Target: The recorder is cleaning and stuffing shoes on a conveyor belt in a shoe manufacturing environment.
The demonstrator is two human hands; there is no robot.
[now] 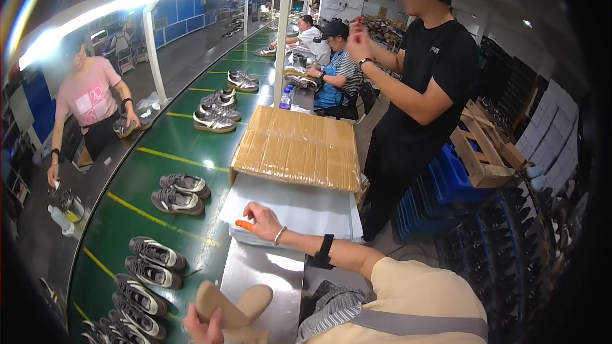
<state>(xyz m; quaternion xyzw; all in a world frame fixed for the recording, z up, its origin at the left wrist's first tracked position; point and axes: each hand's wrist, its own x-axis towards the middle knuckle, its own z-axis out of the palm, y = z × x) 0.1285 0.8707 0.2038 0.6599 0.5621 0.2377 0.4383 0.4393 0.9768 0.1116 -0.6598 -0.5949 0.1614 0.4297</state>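
A beige shoe insert [208, 295] is clamped in the left hand [205, 326], wearer-side of the paper stack [312, 207], long axis slanted leftward; over the stack, the right hand [262, 222] is seen, grip unclear.

Right: blue plastic crates [454, 171] beside a slatted pale-wood frame [489, 171]
Far left: pink-shirted person [89, 92]
Overhead: glowing long white tube light [127, 2]

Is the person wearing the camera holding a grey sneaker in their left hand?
No, the left hand holds a beige sole-shaped piece, while the nearby grey sneakers stand on the green belt.
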